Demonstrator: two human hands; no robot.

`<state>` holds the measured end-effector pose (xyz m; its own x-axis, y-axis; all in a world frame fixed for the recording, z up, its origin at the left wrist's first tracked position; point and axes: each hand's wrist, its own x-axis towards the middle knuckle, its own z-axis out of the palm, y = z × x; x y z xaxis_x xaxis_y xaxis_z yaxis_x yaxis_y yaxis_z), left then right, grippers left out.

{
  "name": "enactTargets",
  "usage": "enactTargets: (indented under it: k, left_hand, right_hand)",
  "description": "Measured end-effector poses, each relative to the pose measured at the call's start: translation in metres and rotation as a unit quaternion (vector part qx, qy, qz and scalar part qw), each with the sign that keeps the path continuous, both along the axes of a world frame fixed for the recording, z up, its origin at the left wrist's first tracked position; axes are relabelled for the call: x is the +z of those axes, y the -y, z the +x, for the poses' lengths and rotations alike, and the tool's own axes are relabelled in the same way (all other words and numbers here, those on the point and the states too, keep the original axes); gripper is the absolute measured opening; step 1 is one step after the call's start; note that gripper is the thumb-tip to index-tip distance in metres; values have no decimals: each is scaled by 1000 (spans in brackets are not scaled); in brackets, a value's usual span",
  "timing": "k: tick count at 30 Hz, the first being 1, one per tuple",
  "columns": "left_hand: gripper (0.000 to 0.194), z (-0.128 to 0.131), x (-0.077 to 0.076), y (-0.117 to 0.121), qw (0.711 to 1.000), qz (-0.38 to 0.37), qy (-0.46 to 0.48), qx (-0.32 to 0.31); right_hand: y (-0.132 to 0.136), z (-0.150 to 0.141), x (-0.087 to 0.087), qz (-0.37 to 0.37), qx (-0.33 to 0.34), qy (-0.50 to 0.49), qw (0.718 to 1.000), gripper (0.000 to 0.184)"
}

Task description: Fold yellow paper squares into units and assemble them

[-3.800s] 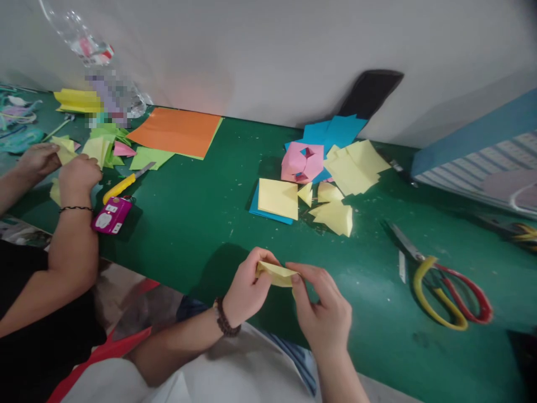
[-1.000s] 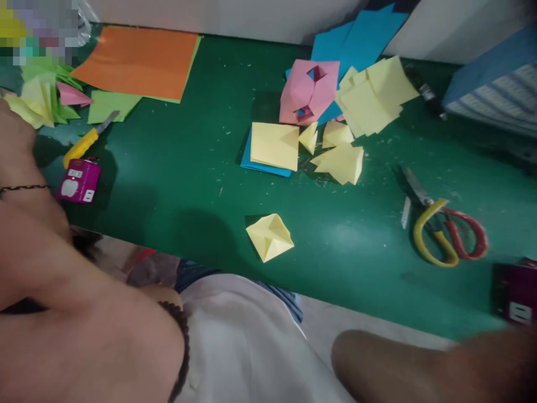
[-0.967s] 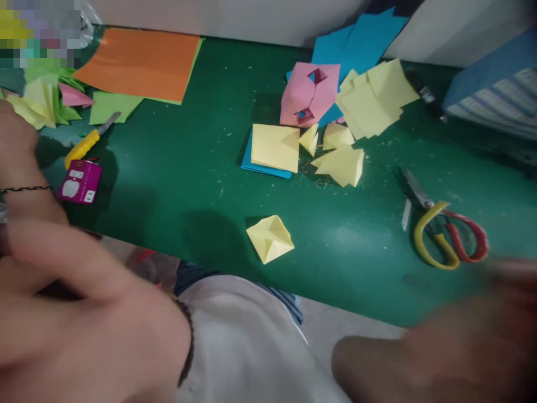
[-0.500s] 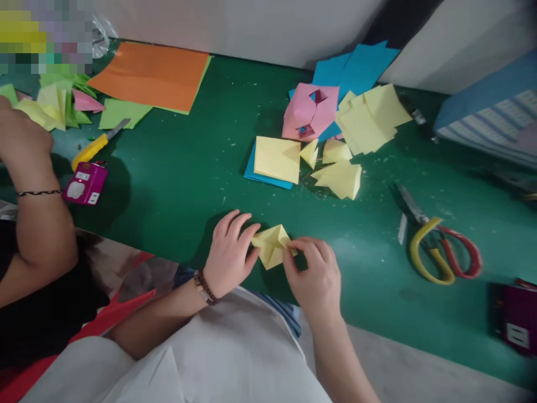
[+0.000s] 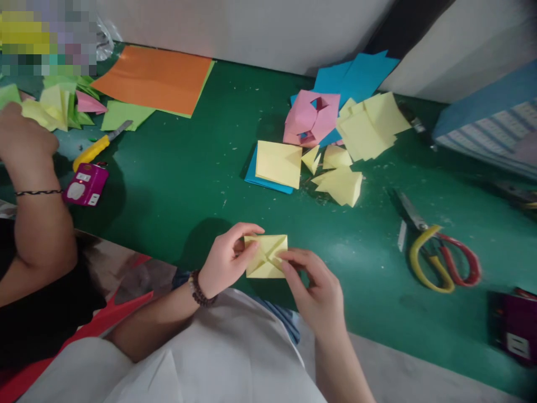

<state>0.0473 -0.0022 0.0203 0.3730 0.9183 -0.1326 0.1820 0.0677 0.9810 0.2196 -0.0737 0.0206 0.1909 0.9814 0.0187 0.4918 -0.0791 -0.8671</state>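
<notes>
Between my hands is a small folded yellow paper [image 5: 265, 267], square, with crease lines that meet near its middle. My left hand [image 5: 226, 258] pinches its left side, thumb on top and fingers behind the edge. The fingertips of my right hand [image 5: 318, 284] are closed on the right side, close to the centre folds. Beyond the hands lies a stack of yellow paper squares [image 5: 277, 164] on top of blue paper [image 5: 250, 172]. Right of that stack are several folded yellow pieces [image 5: 342, 184] and a pink folded paper model [image 5: 312, 117] with openings in it.
Scissors [image 5: 432, 252] with yellow and red handles lie on the green table [image 5: 180, 168] to the right. At the left are another person's arm [image 5: 39, 218], a yellow cutter knife [image 5: 94, 152] and a purple box [image 5: 87, 184]. Orange paper [image 5: 155, 81] lies at the back.
The yellow paper has turned from a diamond to a squared position, its corners now folded flat toward the middle. My left hand has gone from spread fingers to a pinch on its left edge.
</notes>
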Motion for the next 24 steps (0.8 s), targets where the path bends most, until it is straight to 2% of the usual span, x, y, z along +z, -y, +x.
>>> enactTargets:
  k: [2, 4, 7, 9, 14, 18, 24]
  left_hand:
    - [14, -1, 4, -3, 999, -19, 11, -24]
    - [16, -2, 8, -5, 998, -23, 10, -55]
    - [17, -3, 13, -6, 997, -17, -1, -76]
    - [18, -4, 15, -6, 997, -32, -11, -72]
    - [16, -6, 14, -4, 994, -90, -5, -68]
    - [15, -5, 13, -4, 995, -67, 10, -73]
    - [33, -4, 12, -1, 994, -46, 30, -92]
  right_hand:
    - [-2, 0, 0, -3, -36, -60, 998, 25]
    - [-5, 1, 1, -8, -40, -99, 994, 32]
    - [-9, 1, 4, 1, 12, -90, 996, 16]
    - [-11, 1, 6, 9, 24, -71, 997, 12]
    - [-9, 3, 9, -5, 26, -77, 997, 16]
    - [-5, 6, 7, -16, 34, -132, 991, 25]
    - [-4, 3, -5, -57, -14, -134, 989, 27]
